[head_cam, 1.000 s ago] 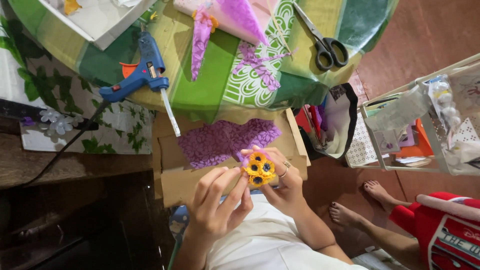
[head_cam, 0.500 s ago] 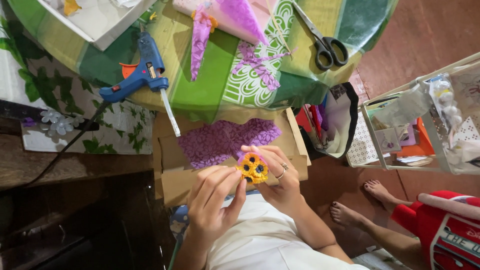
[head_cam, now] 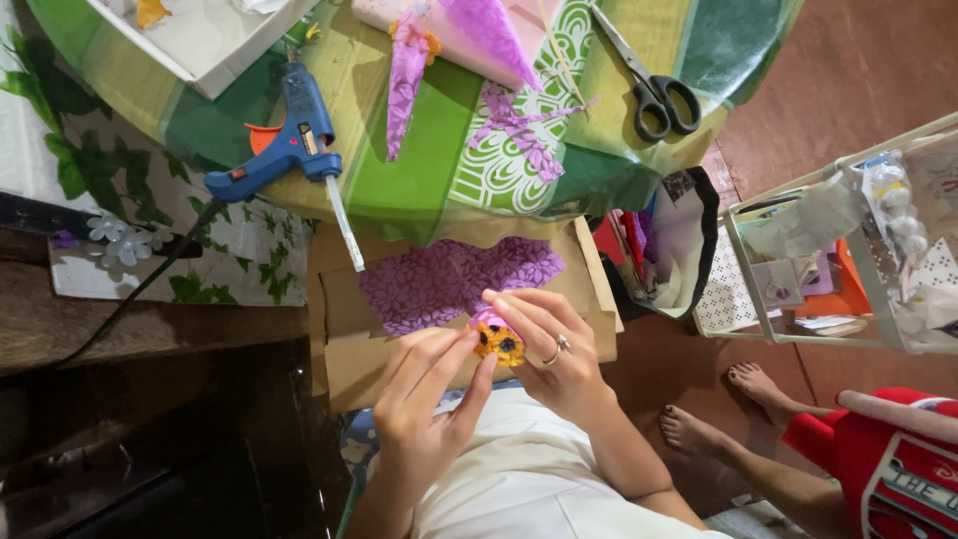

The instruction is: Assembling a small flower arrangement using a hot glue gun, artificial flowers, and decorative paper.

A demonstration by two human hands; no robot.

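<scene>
Both my hands hold a small orange-yellow fabric piece with dark spots (head_cam: pixel 498 343) and a pink-purple bit at its top. My left hand (head_cam: pixel 424 414) pinches it from the left with thumb and fingertips. My right hand (head_cam: pixel 554 354), wearing a ring, cups it from the right. They are over my lap, just in front of a purple flowered fabric (head_cam: pixel 439 279) lying on a cardboard box (head_cam: pixel 344 344).
A round table with a green patterned cloth (head_cam: pixel 399 190) carries a blue glue gun (head_cam: pixel 289 140), scissors (head_cam: pixel 654 85), purple paper cones (head_cam: pixel 407 70) and a white tray (head_cam: pixel 200 40). A wire rack (head_cam: pixel 848 250) and an open bag (head_cam: pixel 669 240) stand right. Another person's feet (head_cam: pixel 718 409) are nearby.
The small piece has been turned in my fingers, so less of its spotted yellow face shows and a pink-purple bit is on top. My hands stay in the same place.
</scene>
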